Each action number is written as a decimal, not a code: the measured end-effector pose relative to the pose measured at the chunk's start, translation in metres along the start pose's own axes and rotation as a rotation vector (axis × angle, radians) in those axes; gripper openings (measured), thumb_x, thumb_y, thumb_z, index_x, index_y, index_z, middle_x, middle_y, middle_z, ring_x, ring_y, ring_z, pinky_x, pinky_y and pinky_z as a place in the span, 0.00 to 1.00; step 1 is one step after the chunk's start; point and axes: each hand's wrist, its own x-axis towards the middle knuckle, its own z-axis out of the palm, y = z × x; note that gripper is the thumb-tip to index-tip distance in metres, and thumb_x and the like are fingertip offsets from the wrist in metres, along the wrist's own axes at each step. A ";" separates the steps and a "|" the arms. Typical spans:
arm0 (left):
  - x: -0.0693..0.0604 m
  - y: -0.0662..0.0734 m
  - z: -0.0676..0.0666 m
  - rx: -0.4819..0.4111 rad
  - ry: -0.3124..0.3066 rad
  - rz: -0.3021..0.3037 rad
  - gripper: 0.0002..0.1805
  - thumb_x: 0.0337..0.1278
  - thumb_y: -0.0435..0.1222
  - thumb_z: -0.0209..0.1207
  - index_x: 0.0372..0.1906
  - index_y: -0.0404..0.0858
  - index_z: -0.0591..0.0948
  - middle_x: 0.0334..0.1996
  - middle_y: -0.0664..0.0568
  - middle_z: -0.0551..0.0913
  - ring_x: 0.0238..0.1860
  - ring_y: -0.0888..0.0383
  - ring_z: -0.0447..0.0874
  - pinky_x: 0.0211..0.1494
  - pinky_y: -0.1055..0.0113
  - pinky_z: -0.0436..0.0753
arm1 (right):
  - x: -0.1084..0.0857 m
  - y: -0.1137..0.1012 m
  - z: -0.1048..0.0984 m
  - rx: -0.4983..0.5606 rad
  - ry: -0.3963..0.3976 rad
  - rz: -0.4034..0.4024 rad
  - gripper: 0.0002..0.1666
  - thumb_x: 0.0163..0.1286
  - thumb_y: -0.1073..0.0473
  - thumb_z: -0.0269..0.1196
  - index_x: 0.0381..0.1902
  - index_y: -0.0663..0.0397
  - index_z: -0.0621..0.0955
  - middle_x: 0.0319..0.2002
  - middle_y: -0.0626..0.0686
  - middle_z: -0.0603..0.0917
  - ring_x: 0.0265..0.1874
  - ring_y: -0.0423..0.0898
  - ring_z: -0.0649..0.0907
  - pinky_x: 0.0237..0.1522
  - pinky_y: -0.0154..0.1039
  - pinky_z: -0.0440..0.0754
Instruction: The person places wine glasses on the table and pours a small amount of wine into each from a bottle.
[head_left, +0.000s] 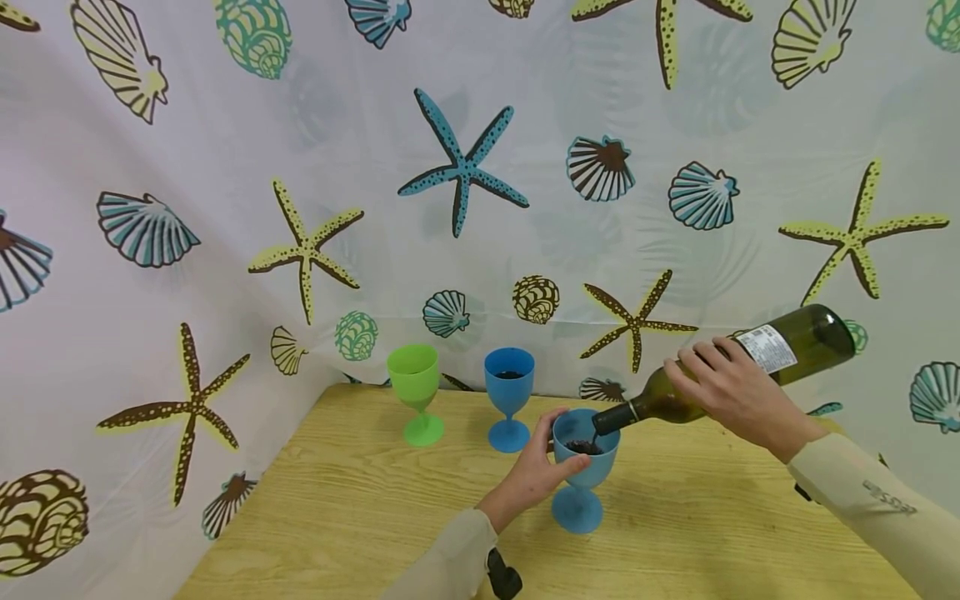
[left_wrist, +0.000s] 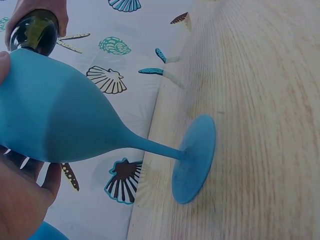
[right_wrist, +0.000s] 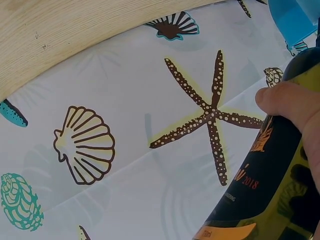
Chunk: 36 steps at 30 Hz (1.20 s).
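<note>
In the head view my right hand point(head_left: 731, 387) grips a green glass wine bottle point(head_left: 667, 398), tilted neck down to the left. Its mouth is over the rim of a light blue goblet point(head_left: 588, 475), and a thin dark stream runs into the dark liquid inside. My left hand point(head_left: 536, 471) holds the goblet's bowl, thumb on the near side and fingers around the left. The left wrist view shows the goblet's base point(left_wrist: 195, 160) on the wooden table. A dark label with orange print point(right_wrist: 250, 175) covers the bottle in the right wrist view.
Behind and left of my hands stand a darker blue goblet point(head_left: 509, 392) with dark liquid in it and a green goblet point(head_left: 415, 387). The wooden table point(head_left: 337, 500) meets a white curtain point(head_left: 360, 250) printed with shells and starfish.
</note>
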 end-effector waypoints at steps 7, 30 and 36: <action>0.003 -0.003 0.000 0.004 -0.005 0.010 0.38 0.62 0.42 0.60 0.72 0.41 0.55 0.65 0.46 0.64 0.65 0.48 0.63 0.64 0.50 0.65 | -0.003 0.000 0.002 0.029 0.016 0.020 0.30 0.78 0.64 0.22 0.51 0.64 0.72 0.40 0.64 0.75 0.38 0.61 0.75 0.42 0.55 0.74; 0.002 -0.001 0.000 -0.008 -0.006 0.002 0.37 0.62 0.39 0.60 0.72 0.44 0.54 0.66 0.46 0.62 0.66 0.48 0.62 0.64 0.50 0.64 | -0.034 -0.032 0.020 0.199 -0.071 0.254 0.56 0.23 0.49 0.83 0.53 0.68 0.74 0.42 0.63 0.79 0.39 0.61 0.79 0.40 0.56 0.75; -0.001 0.003 0.001 -0.007 -0.011 0.004 0.38 0.63 0.38 0.60 0.72 0.39 0.54 0.67 0.43 0.61 0.67 0.45 0.61 0.65 0.50 0.64 | -0.039 -0.040 0.024 0.247 -0.063 0.312 0.57 0.23 0.49 0.83 0.54 0.69 0.73 0.43 0.64 0.79 0.41 0.61 0.78 0.41 0.57 0.76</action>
